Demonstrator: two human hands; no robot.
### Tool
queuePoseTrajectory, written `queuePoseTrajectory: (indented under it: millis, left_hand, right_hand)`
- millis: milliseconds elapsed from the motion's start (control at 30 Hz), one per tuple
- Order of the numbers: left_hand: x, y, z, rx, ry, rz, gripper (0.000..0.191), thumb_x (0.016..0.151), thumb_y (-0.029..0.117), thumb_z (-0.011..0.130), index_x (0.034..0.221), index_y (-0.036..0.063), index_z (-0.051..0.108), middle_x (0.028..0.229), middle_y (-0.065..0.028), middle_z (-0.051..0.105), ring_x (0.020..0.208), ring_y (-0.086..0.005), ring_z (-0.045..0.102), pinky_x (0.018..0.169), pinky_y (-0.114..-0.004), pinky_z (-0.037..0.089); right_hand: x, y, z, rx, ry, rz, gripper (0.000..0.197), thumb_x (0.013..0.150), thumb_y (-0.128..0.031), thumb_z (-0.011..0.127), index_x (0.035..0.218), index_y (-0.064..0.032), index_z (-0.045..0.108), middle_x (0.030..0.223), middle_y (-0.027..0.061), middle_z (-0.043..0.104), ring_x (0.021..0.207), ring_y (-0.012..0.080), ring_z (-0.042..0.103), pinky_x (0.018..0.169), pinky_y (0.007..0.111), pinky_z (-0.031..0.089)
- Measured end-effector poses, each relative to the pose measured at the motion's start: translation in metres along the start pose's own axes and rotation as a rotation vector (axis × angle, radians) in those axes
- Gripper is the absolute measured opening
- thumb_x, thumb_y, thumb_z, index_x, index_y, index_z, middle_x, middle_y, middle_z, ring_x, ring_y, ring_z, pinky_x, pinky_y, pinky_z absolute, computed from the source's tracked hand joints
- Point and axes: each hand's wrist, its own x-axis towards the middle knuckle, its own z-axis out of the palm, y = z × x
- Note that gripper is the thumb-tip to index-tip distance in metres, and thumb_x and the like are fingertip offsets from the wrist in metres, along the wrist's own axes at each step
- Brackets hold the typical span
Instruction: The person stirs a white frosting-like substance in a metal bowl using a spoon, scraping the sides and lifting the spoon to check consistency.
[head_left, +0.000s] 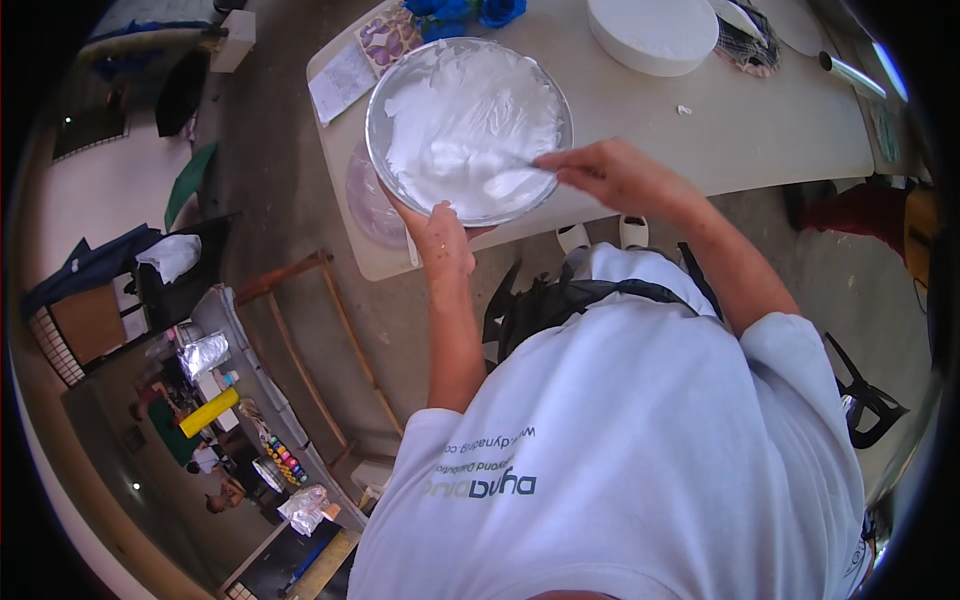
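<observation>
My left hand (444, 238) grips the near rim and underside of a round metal bowl (377, 150), held above the near left part of a pale table (750, 135). White, fluffy cream or icing (472, 112) fills much of the bowl. At the bowl's right rim, my right hand (611, 174) holds a thin utensil (525, 161) whose far end lies in the cream; its exact kind cannot be told. Below and left of the bowl, a round translucent lilac item (373, 199) lies on the table, with a narrow white handle or strip (412, 247) beside it.
A white round cake or cake form (656, 37) stands at the table's back. Blue artificial flowers (501, 11), a butterfly-patterned sheet (386, 37) and a paper with writing (341, 82) lie behind the bowl. A roll (851, 75) is at right. Another person's red-clad leg (855, 214) shows beyond the table.
</observation>
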Motion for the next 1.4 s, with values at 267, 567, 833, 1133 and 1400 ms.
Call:
queuePoseTrajectory:
  millis: [267,567,833,1133,1400]
  left_hand:
    - [-0.006,0.006,0.0,-0.033,-0.021,-0.012,0.095,0.071,-0.017,0.033,0.155,0.0173,0.007,0.155,-0.0148,0.021,0.14,-0.0293,0.028,0.112,-0.036,0.026]
    - [-0.006,0.0,-0.005,0.011,-0.017,-0.007,0.094,0.072,-0.017,0.034,0.155,0.0166,0.007,0.156,-0.0149,0.02,0.141,-0.029,0.027,0.112,-0.034,0.023]
    - [-0.01,0.011,0.0,-0.028,-0.03,-0.102,0.092,0.072,-0.017,0.032,0.154,0.0175,0.011,0.155,-0.0146,0.021,0.139,-0.0297,0.03,0.111,-0.035,0.028]
    - [-0.006,0.015,0.0,0.019,-0.043,-0.077,0.093,0.072,-0.016,0.032,0.154,0.0191,0.008,0.156,-0.016,0.016,0.137,-0.0333,0.033,0.109,-0.039,0.032]
    - [0.002,-0.01,0.002,0.076,-0.019,0.051,0.095,0.072,-0.016,0.032,0.154,0.0242,0.005,0.153,-0.0164,0.019,0.137,-0.0351,0.03,0.097,-0.046,0.05]
  right_hand:
    - [0.003,0.003,0.002,-0.049,0.004,-0.046,0.029,0.092,-0.017,0.057,0.118,-0.0086,0.066,0.094,0.0215,0.068,0.085,0.0363,0.065,0.08,0.041,0.051]
    - [0.01,0.005,-0.017,0.032,0.014,0.038,0.031,0.095,-0.021,0.057,0.124,-0.0131,0.064,0.094,0.0185,0.069,0.072,0.0291,0.061,0.077,0.035,0.049]
    - [0.013,0.006,-0.02,-0.063,-0.12,-0.073,0.03,0.094,-0.022,0.058,0.122,-0.0154,0.065,0.097,0.0188,0.069,0.083,0.0327,0.066,0.079,0.038,0.051]
    - [-0.01,-0.006,-0.01,0.08,-0.162,0.024,0.027,0.093,-0.02,0.057,0.116,-0.0093,0.067,0.097,0.0187,0.069,0.081,0.034,0.064,0.076,0.039,0.051]
    - [-0.011,-0.015,0.009,0.013,-0.137,-0.004,0.031,0.093,-0.021,0.058,0.122,-0.0119,0.065,0.088,0.0221,0.067,0.075,0.0336,0.063,0.073,0.039,0.049]
